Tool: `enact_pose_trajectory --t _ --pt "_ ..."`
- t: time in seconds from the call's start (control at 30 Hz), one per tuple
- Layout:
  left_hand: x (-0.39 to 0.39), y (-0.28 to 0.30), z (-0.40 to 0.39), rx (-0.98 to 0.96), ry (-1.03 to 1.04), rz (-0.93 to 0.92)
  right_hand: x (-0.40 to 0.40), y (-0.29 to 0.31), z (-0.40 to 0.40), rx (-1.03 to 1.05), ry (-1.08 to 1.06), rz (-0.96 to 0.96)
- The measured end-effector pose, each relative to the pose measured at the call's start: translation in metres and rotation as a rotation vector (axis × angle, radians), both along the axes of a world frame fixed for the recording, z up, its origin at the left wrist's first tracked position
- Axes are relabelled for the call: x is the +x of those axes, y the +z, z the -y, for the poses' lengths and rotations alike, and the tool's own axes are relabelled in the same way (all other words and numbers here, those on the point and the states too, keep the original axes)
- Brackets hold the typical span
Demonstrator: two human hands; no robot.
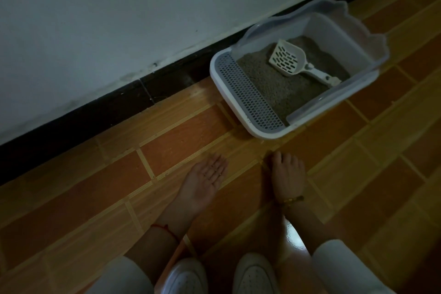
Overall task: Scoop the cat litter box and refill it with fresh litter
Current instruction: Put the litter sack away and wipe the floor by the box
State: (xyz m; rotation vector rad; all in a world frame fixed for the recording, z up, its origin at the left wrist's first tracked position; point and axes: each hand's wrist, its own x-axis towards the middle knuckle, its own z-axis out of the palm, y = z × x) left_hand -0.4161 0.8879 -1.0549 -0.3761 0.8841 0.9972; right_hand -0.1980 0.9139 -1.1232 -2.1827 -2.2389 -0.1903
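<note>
Both hands, left hand [205, 180] and right hand [287, 175], are hovering spread and empty before the litter box [241, 112]; grabbing the scoop [290, 61] carelessly risks flinging litter [274, 83].

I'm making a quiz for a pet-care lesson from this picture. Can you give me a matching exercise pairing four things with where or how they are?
Things:
1. scoop
2. left hand
3. right hand
4. litter box

Places or states:
A. palm up, open, holding nothing
B. on the tiled floor against the dark baseboard
C. lying on the grey litter inside the box
D. back of the hand up, a gold bracelet at the wrist

Pairs: 1-C, 2-A, 3-D, 4-B
</note>
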Motion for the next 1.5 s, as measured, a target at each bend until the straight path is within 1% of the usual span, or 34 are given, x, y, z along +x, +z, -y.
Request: enact_pose_trajectory --t 0.1,0.2,0.37,0.4,0.47,0.53,0.6,0.67,0.77,1.0,1.1,1.17,1.23,1.3,1.33,1.37,1.47,1.5 --pt "0.002 0.001 0.000 0.019 -0.009 -0.010 -0.002 0.000 -0.002 -0.017 0.033 0.011" --pt "0.001 -0.004 0.000 0.025 -0.021 -0.022 -0.015 0.008 0.000 -0.009 0.084 -0.036" --pt "-0.003 -0.009 0.003 0.013 -0.016 -0.040 -0.071 0.020 0.010 0.090 0.398 -0.166" --pt "-0.005 -0.009 0.004 0.012 -0.001 -0.037 -0.078 0.021 0.007 0.099 0.407 -0.186" --pt "-0.012 -0.009 0.006 0.010 0.033 -0.036 -0.084 0.022 -0.008 0.081 0.354 -0.203" --pt "-0.023 -0.006 0.009 0.013 0.066 -0.045 -0.086 0.020 -0.028 0.028 0.272 -0.151" --pt "-0.034 -0.004 0.011 0.020 0.104 -0.044 -0.088 0.016 -0.046 -0.022 0.249 -0.049" --pt "-0.045 -0.002 0.013 0.029 0.138 -0.056 -0.093 0.014 -0.055 -0.019 0.293 0.042" --pt "-0.056 0.000 0.016 0.037 0.176 -0.066 -0.096 0.008 -0.060 0.004 0.409 0.112" --pt "-0.061 0.003 0.026 0.040 0.185 -0.101 -0.107 0.006 -0.054 0.045 0.482 0.107" --pt "-0.062 0.000 0.029 0.027 0.181 -0.117 -0.113 0.004 -0.052 0.014 0.476 0.148" --pt "-0.062 -0.004 0.030 0.034 0.173 -0.098 -0.113 0.007 -0.053 -0.009 0.480 0.145" --pt "-0.064 -0.009 0.033 -0.003 0.194 -0.108 -0.117 0.012 -0.051 -0.023 0.487 0.142" --pt "-0.065 -0.011 0.034 0.012 0.186 -0.117 -0.131 0.020 -0.041 -0.015 0.523 0.091" --pt "-0.066 -0.007 0.038 0.018 0.194 -0.133 -0.140 0.025 -0.034 -0.001 0.560 0.027" --pt "-0.063 -0.018 0.035 0.004 0.204 -0.158 -0.150 0.033 -0.026 0.023 0.610 -0.049" --pt "-0.058 -0.030 0.028 0.029 0.282 -0.227 -0.178 0.062 -0.002 0.124 0.827 -0.297" --pt "-0.060 -0.030 0.025 0.027 0.288 -0.261 -0.186 0.066 0.002 0.175 0.911 -0.353"
